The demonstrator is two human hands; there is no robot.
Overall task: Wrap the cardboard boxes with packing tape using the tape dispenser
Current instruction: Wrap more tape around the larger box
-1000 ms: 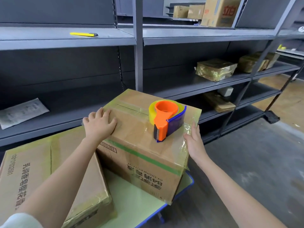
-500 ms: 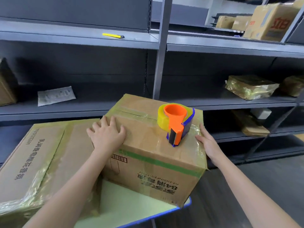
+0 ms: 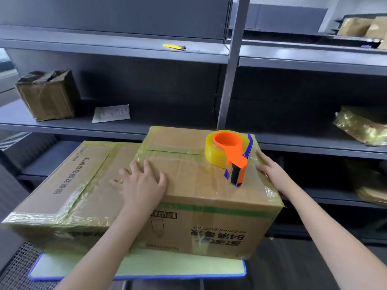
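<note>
Your left hand [image 3: 142, 186]: fingers spread flat on the cardboard box [image 3: 188, 176] top.
Your right hand [image 3: 274, 174]: fingers straight against its right edge.
Tape dispenser [image 3: 234, 158]: between your hands, resting on the top.
Second box [image 3: 69, 185]: left of your left fingers.

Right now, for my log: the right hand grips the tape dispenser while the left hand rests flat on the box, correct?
No. In the head view the tape dispenser lies untouched on the box; the right hand touches its right edge.
</note>
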